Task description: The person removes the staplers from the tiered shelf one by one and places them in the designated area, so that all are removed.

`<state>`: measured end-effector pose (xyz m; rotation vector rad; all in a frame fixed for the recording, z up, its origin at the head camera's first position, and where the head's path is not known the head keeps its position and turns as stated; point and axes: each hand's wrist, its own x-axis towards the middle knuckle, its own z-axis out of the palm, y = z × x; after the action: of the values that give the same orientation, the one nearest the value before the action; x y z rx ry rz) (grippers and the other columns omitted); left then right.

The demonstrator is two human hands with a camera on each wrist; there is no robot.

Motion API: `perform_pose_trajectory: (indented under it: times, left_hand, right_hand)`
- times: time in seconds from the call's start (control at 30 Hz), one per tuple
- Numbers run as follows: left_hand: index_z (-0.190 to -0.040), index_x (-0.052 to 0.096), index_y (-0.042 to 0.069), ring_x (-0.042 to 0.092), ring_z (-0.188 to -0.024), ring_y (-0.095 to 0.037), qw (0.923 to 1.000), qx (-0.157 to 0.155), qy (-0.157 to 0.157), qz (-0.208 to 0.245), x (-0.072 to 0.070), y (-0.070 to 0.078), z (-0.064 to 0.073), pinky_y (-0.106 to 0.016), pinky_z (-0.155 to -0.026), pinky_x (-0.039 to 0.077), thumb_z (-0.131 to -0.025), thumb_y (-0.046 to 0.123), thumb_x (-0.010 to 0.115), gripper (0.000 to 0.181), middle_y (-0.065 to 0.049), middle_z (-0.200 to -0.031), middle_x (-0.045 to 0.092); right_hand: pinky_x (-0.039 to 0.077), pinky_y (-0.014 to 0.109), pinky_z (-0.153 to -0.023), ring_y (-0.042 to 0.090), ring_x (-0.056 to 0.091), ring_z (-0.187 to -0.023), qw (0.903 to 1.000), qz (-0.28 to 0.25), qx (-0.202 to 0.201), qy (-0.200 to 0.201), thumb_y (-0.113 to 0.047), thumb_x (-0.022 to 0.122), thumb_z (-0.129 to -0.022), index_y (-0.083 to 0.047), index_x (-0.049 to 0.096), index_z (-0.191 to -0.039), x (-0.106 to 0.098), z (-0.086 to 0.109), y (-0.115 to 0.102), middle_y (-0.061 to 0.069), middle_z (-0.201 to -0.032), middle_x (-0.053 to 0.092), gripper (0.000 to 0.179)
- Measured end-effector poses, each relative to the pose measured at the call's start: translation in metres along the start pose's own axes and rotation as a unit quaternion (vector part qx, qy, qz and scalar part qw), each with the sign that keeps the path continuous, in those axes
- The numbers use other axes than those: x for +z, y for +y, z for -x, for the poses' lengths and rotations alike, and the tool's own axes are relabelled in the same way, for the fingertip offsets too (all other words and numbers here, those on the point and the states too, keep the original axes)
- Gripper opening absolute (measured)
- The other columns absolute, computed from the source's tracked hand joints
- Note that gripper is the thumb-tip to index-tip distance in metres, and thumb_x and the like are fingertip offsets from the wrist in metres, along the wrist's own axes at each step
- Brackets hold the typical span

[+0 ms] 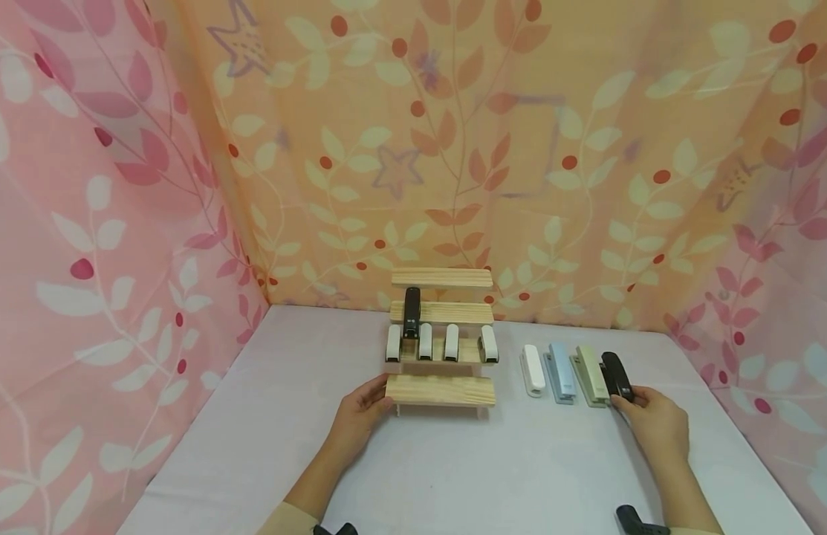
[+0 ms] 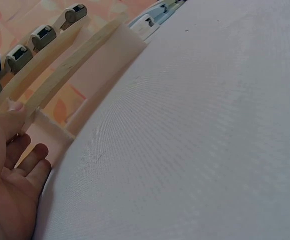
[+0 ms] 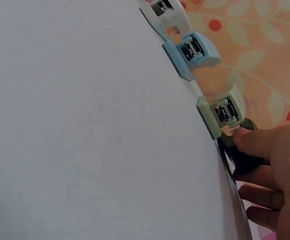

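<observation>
A stepped wooden rack (image 1: 440, 390) stands on the table, and my left hand (image 1: 361, 417) holds the left end of its lowest board. In the left wrist view the thumb of that left hand (image 2: 9, 170) lies at the board's edge, the fingers curled below. Several white staplers (image 1: 451, 342) sit in a row on the second board, with a black stapler (image 1: 411, 312) standing higher among them. To the right, my right hand (image 1: 657, 423) pinches another black stapler (image 1: 616, 374) between thumb and fingers. Beside it stands a green stapler (image 1: 590, 375), close to the fingertips in the right wrist view.
Left of the green stapler are a light blue stapler (image 1: 559, 373) and a white stapler (image 1: 533, 371), all on the white-covered table (image 1: 493, 475). Patterned cloth (image 1: 466, 148) hangs behind and at both sides. Dark objects (image 1: 637, 520) show near both wrists at the bottom edge.
</observation>
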<state>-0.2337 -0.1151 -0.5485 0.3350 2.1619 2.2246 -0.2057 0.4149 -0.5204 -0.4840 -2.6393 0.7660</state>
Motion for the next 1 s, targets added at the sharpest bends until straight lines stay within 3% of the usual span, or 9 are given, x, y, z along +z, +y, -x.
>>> perform_pose_trajectory:
  times: [0.23,0.5,0.8,1.0]
  left_hand:
    - [-0.147,0.051,-0.002,0.057,-0.133,-0.034,1.0000,0.002,0.001,-0.004,0.000,-0.002,0.001,-0.021,-0.102,0.052,-0.096,0.013,0.073,0.058,-0.022,-0.145,0.057]
    - [-0.147,0.051,-0.001,0.057,-0.133,-0.033,0.9998,0.006,-0.005,-0.019,-0.001,-0.003,0.000,-0.021,-0.102,0.052,-0.096,0.018,0.073,0.059,-0.020,-0.145,0.058]
    - [-0.147,0.054,0.004,0.057,-0.134,-0.030,0.9996,-0.007,0.006,-0.025,-0.004,-0.005,0.001,-0.020,-0.103,0.051,-0.095,0.017,0.074,0.057,-0.016,-0.146,0.058]
    - [-0.147,0.052,0.002,0.058,-0.132,-0.032,0.9997,0.001,-0.002,-0.024,-0.002,-0.002,-0.001,-0.021,-0.102,0.052,-0.096,0.019,0.073,0.058,-0.018,-0.144,0.059]
  right_hand:
    - [0.051,0.061,-0.079,0.053,0.064,-0.109,0.9998,0.019,-0.010,-0.003,-0.033,0.079,-0.090,0.007,0.067,-0.123,0.003,0.000,0.000,0.027,-0.111,0.072,0.053]
    - [0.049,0.065,-0.088,0.053,0.061,-0.114,0.9996,0.017,-0.001,-0.023,-0.036,0.077,-0.092,0.009,0.062,-0.129,0.001,-0.001,0.001,0.029,-0.117,0.070,0.060]
    - [0.041,0.068,-0.101,0.053,0.053,-0.127,0.9992,-0.032,0.018,-0.015,-0.047,0.062,-0.101,0.003,0.059,-0.138,-0.013,0.000,-0.010,0.029,-0.133,0.063,0.062]
    - [0.039,0.069,-0.105,0.051,0.050,-0.132,0.9979,-0.063,0.009,0.012,-0.047,0.056,-0.104,-0.004,0.059,-0.141,-0.026,0.001,-0.034,0.025,-0.139,0.061,0.058]
